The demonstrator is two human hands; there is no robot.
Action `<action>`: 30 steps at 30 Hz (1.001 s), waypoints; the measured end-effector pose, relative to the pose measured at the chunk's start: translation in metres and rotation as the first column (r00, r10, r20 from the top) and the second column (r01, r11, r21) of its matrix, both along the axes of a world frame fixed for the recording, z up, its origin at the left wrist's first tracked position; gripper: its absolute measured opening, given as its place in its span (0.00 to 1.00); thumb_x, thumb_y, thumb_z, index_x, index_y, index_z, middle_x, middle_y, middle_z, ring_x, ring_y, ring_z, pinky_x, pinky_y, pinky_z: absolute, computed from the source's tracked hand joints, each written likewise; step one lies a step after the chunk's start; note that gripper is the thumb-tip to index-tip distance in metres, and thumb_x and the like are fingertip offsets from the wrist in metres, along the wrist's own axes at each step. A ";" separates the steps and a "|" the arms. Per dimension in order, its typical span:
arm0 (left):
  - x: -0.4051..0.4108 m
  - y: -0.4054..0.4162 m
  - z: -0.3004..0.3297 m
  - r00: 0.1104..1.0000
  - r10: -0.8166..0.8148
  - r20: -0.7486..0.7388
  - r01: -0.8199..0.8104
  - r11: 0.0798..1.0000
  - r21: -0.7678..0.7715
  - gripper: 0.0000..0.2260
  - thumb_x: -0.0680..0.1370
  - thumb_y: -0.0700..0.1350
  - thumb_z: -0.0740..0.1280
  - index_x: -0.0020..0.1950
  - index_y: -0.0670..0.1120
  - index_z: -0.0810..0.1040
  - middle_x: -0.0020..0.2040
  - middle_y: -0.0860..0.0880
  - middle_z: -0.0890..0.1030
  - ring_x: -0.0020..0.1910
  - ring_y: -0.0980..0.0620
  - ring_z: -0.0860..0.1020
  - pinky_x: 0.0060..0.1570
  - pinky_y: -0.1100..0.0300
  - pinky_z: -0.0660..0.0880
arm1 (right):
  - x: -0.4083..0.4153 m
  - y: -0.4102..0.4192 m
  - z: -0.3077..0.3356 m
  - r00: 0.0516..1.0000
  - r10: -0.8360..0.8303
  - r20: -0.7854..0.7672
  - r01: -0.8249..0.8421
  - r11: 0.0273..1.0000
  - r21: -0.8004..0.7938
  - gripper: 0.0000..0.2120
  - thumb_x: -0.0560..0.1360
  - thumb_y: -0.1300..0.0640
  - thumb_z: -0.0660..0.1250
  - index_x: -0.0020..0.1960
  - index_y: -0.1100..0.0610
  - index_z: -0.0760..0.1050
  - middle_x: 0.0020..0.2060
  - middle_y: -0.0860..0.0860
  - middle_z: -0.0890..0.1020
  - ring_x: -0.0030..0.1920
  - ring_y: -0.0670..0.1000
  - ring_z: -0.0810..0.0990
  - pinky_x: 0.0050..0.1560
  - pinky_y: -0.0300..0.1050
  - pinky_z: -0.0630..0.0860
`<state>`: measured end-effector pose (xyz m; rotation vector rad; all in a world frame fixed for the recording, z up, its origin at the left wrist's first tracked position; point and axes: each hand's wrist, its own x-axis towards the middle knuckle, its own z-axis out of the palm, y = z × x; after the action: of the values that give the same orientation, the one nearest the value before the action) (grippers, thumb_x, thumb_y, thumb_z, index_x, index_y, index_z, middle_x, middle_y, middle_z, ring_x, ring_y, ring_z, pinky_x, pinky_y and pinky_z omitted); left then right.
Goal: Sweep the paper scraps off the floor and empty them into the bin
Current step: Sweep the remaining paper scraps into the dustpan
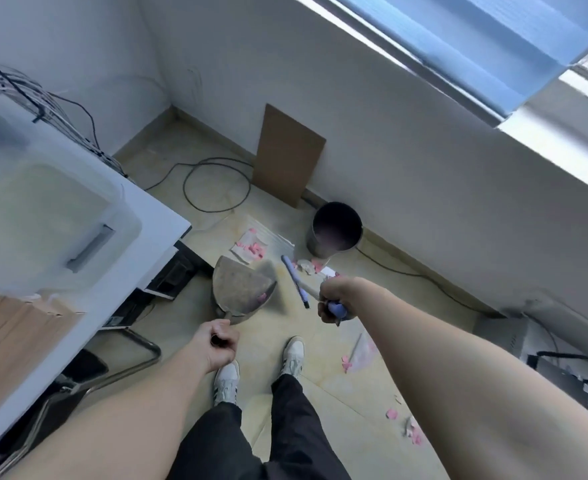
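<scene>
My left hand (218,342) grips the handle of a grey metal dustpan (242,289), held above the floor with a few pink scraps in its right corner. My right hand (332,304) is closed on the purple handle of a small brush (296,280), whose head points away towards the bin. The bin (335,230), a dark metal cylinder, stands open against the wall beyond the brush. Pink and white paper scraps (252,249) lie on the floor in front of the dustpan, more scraps (315,265) sit by the bin, and others (401,422) lie near my right foot.
A white desk (123,251) with a clear plastic box (43,209) stands on the left, a chair frame below it. A cardboard sheet (287,154) leans on the wall. Black cables (216,183) loop over the tiled floor. Dark equipment (569,372) sits at the right.
</scene>
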<state>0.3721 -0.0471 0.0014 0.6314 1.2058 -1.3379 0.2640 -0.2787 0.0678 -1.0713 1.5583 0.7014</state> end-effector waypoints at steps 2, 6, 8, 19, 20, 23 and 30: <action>-0.001 -0.005 -0.005 1.000 0.030 -0.005 -0.029 0.999 0.023 0.27 0.78 0.39 0.55 0.18 0.41 0.64 0.14 0.51 0.63 0.10 0.54 0.62 0.12 0.71 0.60 | 0.010 -0.010 -0.005 1.000 0.018 0.004 -0.018 1.000 -0.013 0.10 0.76 0.66 0.47 0.55 0.61 0.64 0.35 0.55 0.68 0.29 0.51 0.66 0.35 0.41 0.69; -0.002 -0.026 -0.013 0.989 0.142 0.037 -0.144 0.988 0.051 0.21 0.81 0.39 0.54 0.27 0.43 0.64 0.15 0.50 0.63 0.11 0.54 0.63 0.11 0.71 0.60 | 0.031 -0.041 -0.013 0.999 0.024 0.038 -0.023 1.000 -0.017 0.09 0.72 0.68 0.49 0.45 0.56 0.61 0.35 0.53 0.62 0.31 0.50 0.61 0.42 0.38 0.59; -0.001 -0.035 -0.018 0.980 0.186 0.066 -0.190 0.980 0.061 0.14 0.80 0.38 0.54 0.34 0.44 0.64 0.16 0.50 0.63 0.11 0.55 0.63 0.12 0.71 0.60 | 0.040 -0.054 -0.019 0.994 0.094 0.053 -0.094 0.996 -0.002 0.10 0.69 0.70 0.48 0.44 0.56 0.60 0.33 0.53 0.61 0.29 0.49 0.60 0.40 0.40 0.58; -0.010 -0.052 -0.059 0.943 0.307 0.125 -0.326 0.929 0.176 0.16 0.78 0.33 0.49 0.32 0.46 0.59 0.17 0.48 0.63 0.11 0.55 0.62 0.12 0.72 0.57 | 0.088 -0.060 -0.065 0.886 0.443 0.137 -0.435 0.897 -0.081 0.08 0.76 0.72 0.53 0.43 0.66 0.68 0.16 0.55 0.71 0.14 0.50 0.69 0.18 0.32 0.66; -0.011 -0.053 -0.065 0.940 0.320 0.120 -0.337 0.924 0.181 0.16 0.78 0.33 0.49 0.32 0.46 0.59 0.16 0.48 0.63 0.11 0.55 0.61 0.12 0.72 0.57 | 0.090 -0.059 -0.071 0.902 0.405 0.150 -0.398 0.914 -0.078 0.09 0.76 0.73 0.53 0.41 0.64 0.67 0.20 0.56 0.72 0.17 0.51 0.69 0.18 0.33 0.66; -0.013 -0.055 -0.080 0.940 0.311 0.138 -0.334 0.923 0.193 0.13 0.79 0.35 0.51 0.35 0.44 0.63 0.17 0.48 0.63 0.10 0.55 0.61 0.12 0.72 0.57 | 0.090 -0.061 -0.091 0.923 0.345 0.169 -0.337 0.938 -0.077 0.10 0.77 0.73 0.52 0.41 0.62 0.66 0.32 0.56 0.69 0.27 0.52 0.67 0.21 0.36 0.71; -0.003 -0.052 -0.080 0.987 0.071 0.142 -0.119 0.922 0.368 0.09 0.78 0.41 0.61 0.40 0.39 0.68 0.39 0.42 0.70 0.27 0.51 0.71 0.18 0.68 0.73 | 0.081 -0.067 -0.124 0.924 0.360 0.131 -0.349 0.932 -0.097 0.13 0.78 0.72 0.49 0.53 0.62 0.69 0.37 0.57 0.68 0.30 0.53 0.68 0.24 0.39 0.71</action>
<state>0.3693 -0.0989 -0.0782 0.9036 1.3830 -0.9749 0.3453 -0.3456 -0.0559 -1.4484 1.2829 0.7937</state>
